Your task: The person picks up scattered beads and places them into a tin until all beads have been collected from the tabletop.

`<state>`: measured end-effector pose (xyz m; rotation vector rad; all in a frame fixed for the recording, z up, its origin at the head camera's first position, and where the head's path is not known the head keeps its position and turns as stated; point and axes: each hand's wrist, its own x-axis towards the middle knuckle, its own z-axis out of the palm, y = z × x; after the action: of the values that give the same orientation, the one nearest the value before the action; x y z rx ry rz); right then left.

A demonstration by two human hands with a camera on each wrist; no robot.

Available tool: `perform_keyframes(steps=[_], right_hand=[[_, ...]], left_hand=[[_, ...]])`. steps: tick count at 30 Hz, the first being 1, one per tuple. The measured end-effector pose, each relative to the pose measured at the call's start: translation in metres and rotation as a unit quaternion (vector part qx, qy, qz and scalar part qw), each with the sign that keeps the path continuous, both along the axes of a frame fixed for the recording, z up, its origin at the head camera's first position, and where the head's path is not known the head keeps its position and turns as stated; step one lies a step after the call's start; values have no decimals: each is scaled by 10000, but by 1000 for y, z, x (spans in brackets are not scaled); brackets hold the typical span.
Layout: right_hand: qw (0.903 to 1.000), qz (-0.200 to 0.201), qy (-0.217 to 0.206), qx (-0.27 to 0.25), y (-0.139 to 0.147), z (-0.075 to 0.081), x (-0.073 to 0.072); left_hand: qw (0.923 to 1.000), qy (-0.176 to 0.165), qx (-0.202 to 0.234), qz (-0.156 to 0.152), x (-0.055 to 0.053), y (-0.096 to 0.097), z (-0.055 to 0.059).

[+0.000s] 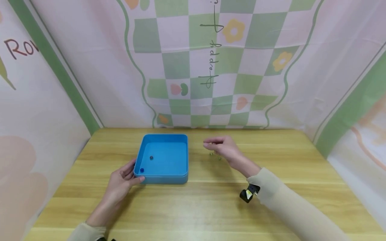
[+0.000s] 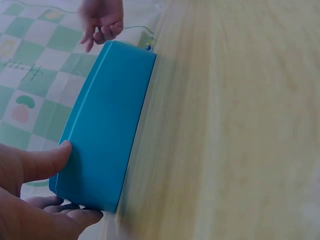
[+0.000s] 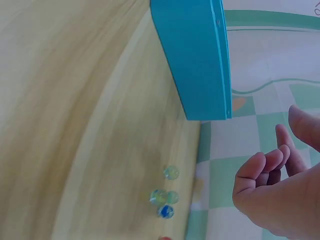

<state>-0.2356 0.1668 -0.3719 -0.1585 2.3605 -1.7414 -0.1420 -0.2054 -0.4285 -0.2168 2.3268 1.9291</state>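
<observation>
Marbles point(image 3: 158, 197) lie below our nearer right hand point(image 1: 227, 147), its hold we can't tell; our left hand point(image 1: 118, 183) grips the box point(image 1: 166, 179).

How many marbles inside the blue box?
2 visible in the head view: a dark marble left of center, and a blue marble in the near-left corner. The blue box may hide others behind its near wall.

Smooth plastic box point(image 1: 166, 179), glassy marbles point(image 3: 159, 197)
</observation>
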Motion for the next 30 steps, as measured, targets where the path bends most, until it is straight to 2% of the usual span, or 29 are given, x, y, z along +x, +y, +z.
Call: perform_keyframes(steps=[9,15,30], right_hand=[[10000,-35,-7,-41,23,-9,8],[9997,-199,51,95,38,-13,11],[9966,-559,-26,609,73,-28,4]], left_hand=[[10000,11,9,2,0,-1,0],[10000,35,44,-24,0,-1,-1],[10000,33,22,-27,1,-1,-1]])
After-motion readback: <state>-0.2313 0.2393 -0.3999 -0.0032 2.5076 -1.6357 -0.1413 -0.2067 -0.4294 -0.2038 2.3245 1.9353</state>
